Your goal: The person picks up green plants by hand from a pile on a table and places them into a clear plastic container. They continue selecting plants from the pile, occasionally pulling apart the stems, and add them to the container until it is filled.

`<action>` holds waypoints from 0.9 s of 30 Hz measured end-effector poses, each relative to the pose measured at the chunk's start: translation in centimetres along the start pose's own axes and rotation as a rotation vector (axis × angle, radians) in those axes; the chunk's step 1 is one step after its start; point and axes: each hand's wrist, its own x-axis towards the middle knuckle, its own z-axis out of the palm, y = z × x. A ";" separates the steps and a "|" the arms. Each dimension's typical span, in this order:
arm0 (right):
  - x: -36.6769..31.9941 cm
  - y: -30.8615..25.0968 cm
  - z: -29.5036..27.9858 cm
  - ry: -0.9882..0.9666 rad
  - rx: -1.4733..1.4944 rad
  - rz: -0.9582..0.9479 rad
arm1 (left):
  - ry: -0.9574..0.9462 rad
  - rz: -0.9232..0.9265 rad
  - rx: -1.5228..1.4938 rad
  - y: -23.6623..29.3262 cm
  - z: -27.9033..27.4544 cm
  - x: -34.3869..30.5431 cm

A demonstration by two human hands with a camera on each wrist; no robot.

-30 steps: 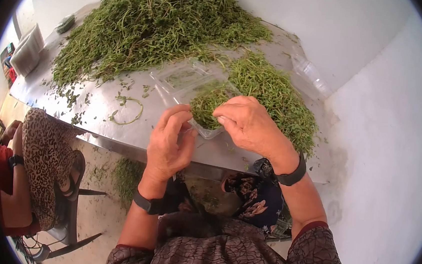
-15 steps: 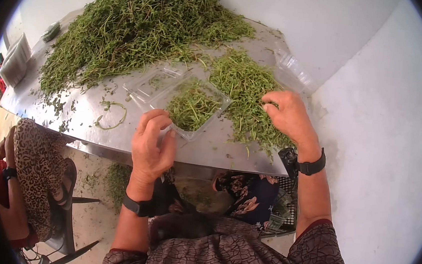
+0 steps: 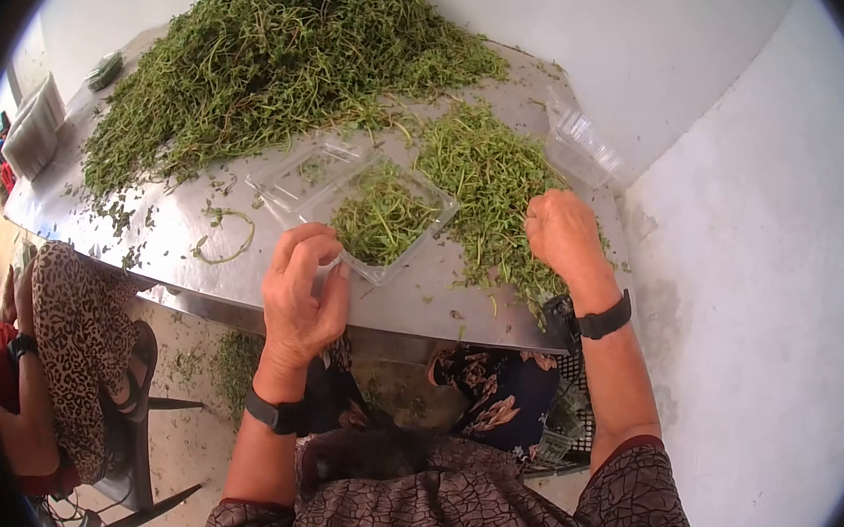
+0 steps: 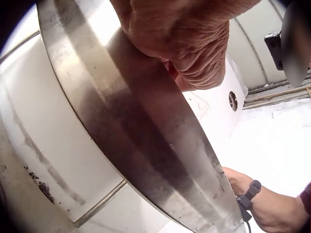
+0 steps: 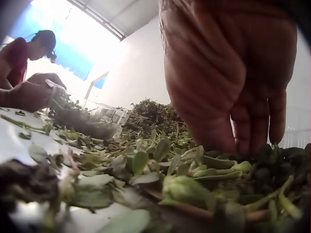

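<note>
On the metal table (image 3: 403,307) a hinged clear plastic container (image 3: 396,271) lies open, partly filled with cut purslane (image 3: 381,215). My left hand (image 3: 299,293) pinches its near left corner between bent fingers and thumb; the right wrist view shows that hand at the container (image 5: 119,121) too. Over the smaller purslane heap (image 3: 481,158), right of the container, my right hand (image 3: 564,241) reaches down. In the right wrist view its fingers (image 5: 277,116) point straight down, tips at the fleshy leaves and partly hidden. The left wrist view mostly shows the table's metal edge (image 4: 141,131).
A large purslane mound (image 3: 300,52) covers the back of the table. Stacked clear containers stand at the right (image 3: 583,147) and far left (image 3: 34,129). Another person (image 3: 24,399) sits at the left. A white wall (image 3: 731,291) borders the right side.
My right hand has moved from over the container rightward, then down onto the smaller heap. My left hand has stayed at the container's corner. The head view has shifted slightly.
</note>
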 end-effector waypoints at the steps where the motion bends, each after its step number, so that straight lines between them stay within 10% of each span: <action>1: 0.0 0.0 -0.1 0.000 -0.001 0.000 | -0.001 0.001 -0.002 0.0 0.0 0.0; 27: -1.5 1.1 -6.1 -0.066 0.495 0.196 | -0.001 -0.027 -0.009 0.0 -0.1 -0.1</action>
